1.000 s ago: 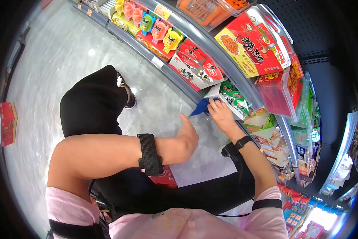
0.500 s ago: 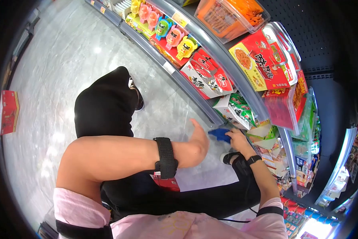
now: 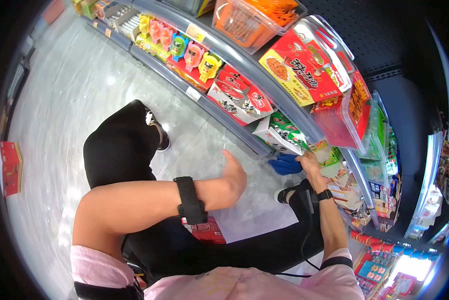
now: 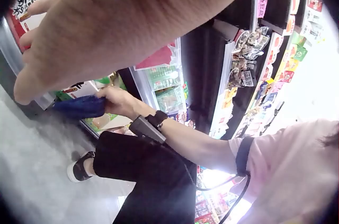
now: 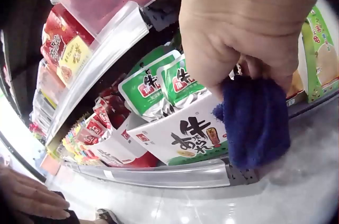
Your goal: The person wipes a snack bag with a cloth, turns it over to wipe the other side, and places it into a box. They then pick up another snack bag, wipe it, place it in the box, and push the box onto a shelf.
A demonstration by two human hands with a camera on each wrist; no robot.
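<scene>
We log right hand (image 3: 308,162) fingers curled, pinching bunched dark blue fabric cloth (image 3: 285,164) at grey bottom shelf rail (image 5: 175,176), apparently touching: bunching gives firm pad. Left hand (image 3: 233,175) fingers straight, relaxed, holding nothing, clear of rail.

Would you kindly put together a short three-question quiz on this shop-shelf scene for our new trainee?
1. True or false: the right hand grips a dark blue fabric cloth.
2. The left hand is: A) gripping a red box; B) open, holding nothing; C) pressing the floor.
3. What colour are the glossy packets standing in the white cardboard carton beside the cloth?
Key: 1 true; 2 B; 3 green.
</scene>
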